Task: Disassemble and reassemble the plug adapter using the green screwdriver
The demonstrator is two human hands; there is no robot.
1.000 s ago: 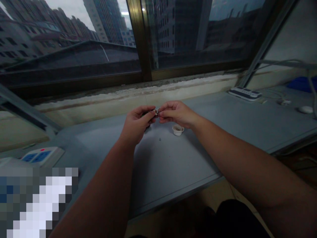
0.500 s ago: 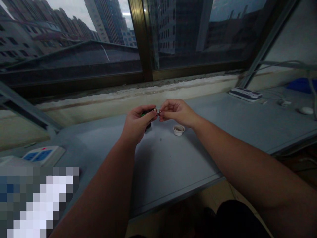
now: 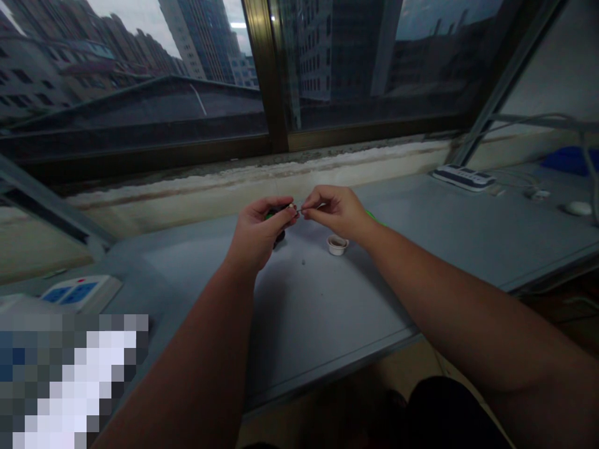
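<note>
Above the grey table, my left hand (image 3: pixel 259 231) is closed round a small dark object (image 3: pixel 281 237) that has a bit of green. Most of it is hidden by my fingers, so its kind does not show. My right hand (image 3: pixel 337 211) pinches a thin, dark, stick-like piece (image 3: pixel 301 211) between thumb and forefinger. This piece reaches across to the left fingertips; whether it joins what the left hand holds, I cannot tell. A small white round cup (image 3: pixel 337 245) stands on the table just below my right hand. Behind the right wrist a bright green strip (image 3: pixel 375 217) shows.
On the grey table (image 3: pixel 299 330) lies a tiny speck (image 3: pixel 303 262). A white power strip (image 3: pixel 83 290) is at the left, another (image 3: pixel 463 177) at the back right with cables. A white rounded object (image 3: pixel 579 208) sits far right. The window wall bounds the back.
My right hand has tilted slightly and its fingers have drawn closer together on the thin piece. A green strip now shows behind the right wrist. My left hand is nearly still.
</note>
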